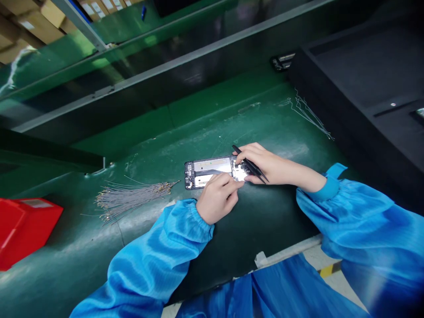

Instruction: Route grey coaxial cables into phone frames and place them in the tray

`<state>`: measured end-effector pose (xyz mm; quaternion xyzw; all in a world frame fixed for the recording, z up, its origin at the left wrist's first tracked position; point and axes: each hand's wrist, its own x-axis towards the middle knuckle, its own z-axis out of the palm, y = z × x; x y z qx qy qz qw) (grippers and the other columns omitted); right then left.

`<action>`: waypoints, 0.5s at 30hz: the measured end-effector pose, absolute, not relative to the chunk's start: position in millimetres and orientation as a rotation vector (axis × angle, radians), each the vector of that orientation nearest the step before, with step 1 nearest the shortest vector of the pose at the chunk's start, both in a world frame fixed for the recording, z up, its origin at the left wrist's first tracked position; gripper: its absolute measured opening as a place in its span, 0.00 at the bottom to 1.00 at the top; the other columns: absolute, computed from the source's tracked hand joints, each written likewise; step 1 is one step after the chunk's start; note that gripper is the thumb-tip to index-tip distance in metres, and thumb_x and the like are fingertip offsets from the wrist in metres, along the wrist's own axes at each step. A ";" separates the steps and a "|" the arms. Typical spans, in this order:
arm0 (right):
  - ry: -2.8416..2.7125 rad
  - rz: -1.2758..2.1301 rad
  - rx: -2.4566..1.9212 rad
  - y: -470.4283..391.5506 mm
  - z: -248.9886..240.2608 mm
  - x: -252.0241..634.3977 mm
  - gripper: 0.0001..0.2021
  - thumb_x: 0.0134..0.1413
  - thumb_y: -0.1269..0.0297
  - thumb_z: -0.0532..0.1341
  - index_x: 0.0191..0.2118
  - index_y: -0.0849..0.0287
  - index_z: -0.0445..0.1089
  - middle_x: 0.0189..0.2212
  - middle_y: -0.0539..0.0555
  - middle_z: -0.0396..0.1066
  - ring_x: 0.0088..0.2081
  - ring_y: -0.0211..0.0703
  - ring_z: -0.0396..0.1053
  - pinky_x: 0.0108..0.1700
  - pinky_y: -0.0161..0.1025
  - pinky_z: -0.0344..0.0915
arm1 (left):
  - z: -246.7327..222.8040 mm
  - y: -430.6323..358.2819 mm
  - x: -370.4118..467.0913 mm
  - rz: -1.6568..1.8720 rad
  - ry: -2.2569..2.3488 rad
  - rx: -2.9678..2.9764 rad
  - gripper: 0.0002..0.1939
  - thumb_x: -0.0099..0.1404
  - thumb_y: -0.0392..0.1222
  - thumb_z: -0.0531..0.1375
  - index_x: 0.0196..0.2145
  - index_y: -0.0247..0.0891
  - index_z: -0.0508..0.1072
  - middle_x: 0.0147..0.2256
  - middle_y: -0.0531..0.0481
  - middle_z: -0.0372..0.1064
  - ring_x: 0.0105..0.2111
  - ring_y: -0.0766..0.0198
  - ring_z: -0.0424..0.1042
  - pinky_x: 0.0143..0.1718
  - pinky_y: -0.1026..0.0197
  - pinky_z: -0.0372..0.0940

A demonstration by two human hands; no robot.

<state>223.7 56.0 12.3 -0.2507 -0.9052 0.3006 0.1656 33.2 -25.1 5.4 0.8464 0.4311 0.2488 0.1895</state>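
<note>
An opened smartphone (213,165) lies flat on the green work surface, its inner parts facing up. My left hand (219,196) is curled over its near edge, with the index finger pressed near the circuit board (240,171) at the right end. My right hand (261,162) is closed around black tweezers (250,164), held slantwise with the tips pointing down to the right, away from the phone. The thumb and fingers of that hand touch the phone's right end. Left of the phone is a bundle of thin grey cables (132,198) with small gold-coloured ends.
A red bin (29,225) stands at the left. Several loose thin wires (309,115) lie beside a large black tray (334,92) at the right. Another phone part (282,62) sits behind it. A metal-edged shelf (185,62) runs along the back, with cardboard boxes (39,26) beyond.
</note>
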 end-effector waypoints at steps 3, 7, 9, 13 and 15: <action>-2.576 0.859 -0.712 56.1 12.9 223.8 0.16 0.47 0.67 0.58 0.44 0.56 0.58 0.45 0.59 0.60 0.49 0.51 0.54 0.49 0.50 0.57 | 6.2 -26.1 33.8 0.672 1.209 2.391 0.13 0.61 0.32 0.49 0.38 0.35 0.72 0.29 0.48 0.65 0.31 0.64 0.62 0.32 0.61 0.60; -2.575 0.854 -0.698 55.6 12.6 224.4 0.16 0.46 0.68 0.58 0.44 0.57 0.58 0.45 0.59 0.59 0.49 0.51 0.54 0.49 0.49 0.57 | 6.6 -27.6 34.0 0.667 1.207 2.413 0.13 0.61 0.32 0.49 0.38 0.36 0.71 0.29 0.48 0.65 0.31 0.64 0.62 0.32 0.60 0.59; -2.580 0.845 -0.700 54.7 12.0 224.6 0.16 0.46 0.68 0.58 0.44 0.57 0.58 0.46 0.59 0.59 0.49 0.51 0.53 0.49 0.49 0.57 | 6.2 -28.1 33.6 0.662 1.212 2.421 0.13 0.61 0.32 0.50 0.39 0.36 0.71 0.29 0.48 0.65 0.31 0.64 0.62 0.33 0.60 0.59; -2.613 0.804 -0.746 52.8 11.6 222.8 0.17 0.46 0.69 0.57 0.44 0.57 0.57 0.46 0.59 0.57 0.48 0.51 0.53 0.48 0.49 0.57 | 4.7 -28.1 32.4 0.641 1.226 2.436 0.13 0.61 0.32 0.49 0.41 0.35 0.70 0.29 0.48 0.64 0.31 0.64 0.62 0.33 0.60 0.58; -2.649 0.773 -0.782 52.9 12.7 220.0 0.18 0.44 0.70 0.57 0.44 0.56 0.56 0.45 0.59 0.57 0.46 0.52 0.53 0.46 0.49 0.57 | 4.5 -28.0 32.9 0.623 1.222 2.453 0.13 0.61 0.32 0.49 0.41 0.35 0.70 0.29 0.48 0.64 0.31 0.63 0.62 0.32 0.60 0.58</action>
